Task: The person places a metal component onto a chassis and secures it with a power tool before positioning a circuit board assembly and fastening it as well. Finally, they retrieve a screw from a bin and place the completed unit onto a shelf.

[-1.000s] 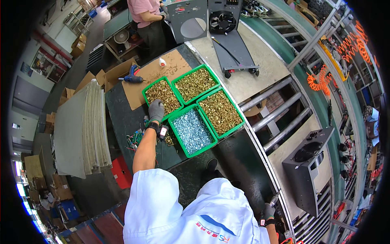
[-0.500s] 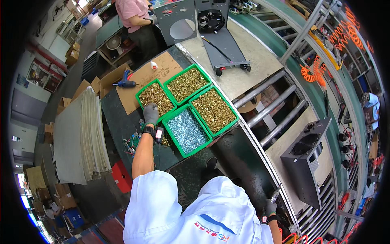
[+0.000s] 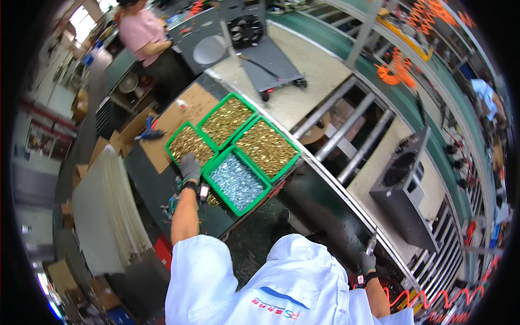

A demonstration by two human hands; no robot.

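Observation:
My left hand (image 3: 189,167), in a grey glove, is at the near edge of a green bin of brass-coloured screws (image 3: 190,143). Motion blur and the back of the hand hide what its fingers do. Beside it stands a green bin of small silvery-blue parts (image 3: 239,181). Two more green bins behind hold brass-coloured pieces (image 3: 226,122) and similar brass-coloured pieces (image 3: 266,147). Low at the right, my gloved right hand (image 3: 367,262) is wrapped round a slim metallic power screwdriver (image 3: 371,242), its tip pointing up beside the conveyor's edge.
A dark panel with a fan opening (image 3: 403,189) rests on the roller conveyor (image 3: 346,135) at right. Farther off stands a grey casing with a fan (image 3: 273,65). A blue power tool (image 3: 150,132) lies on cardboard. A person in pink (image 3: 143,32) works beyond; stacked sheets (image 3: 103,211) stand left.
The whole view has shifted and tilted, with the bins lower and further left in it. My left hand stays at the same bin, nearer its edge. The screwdriver remains in my right hand.

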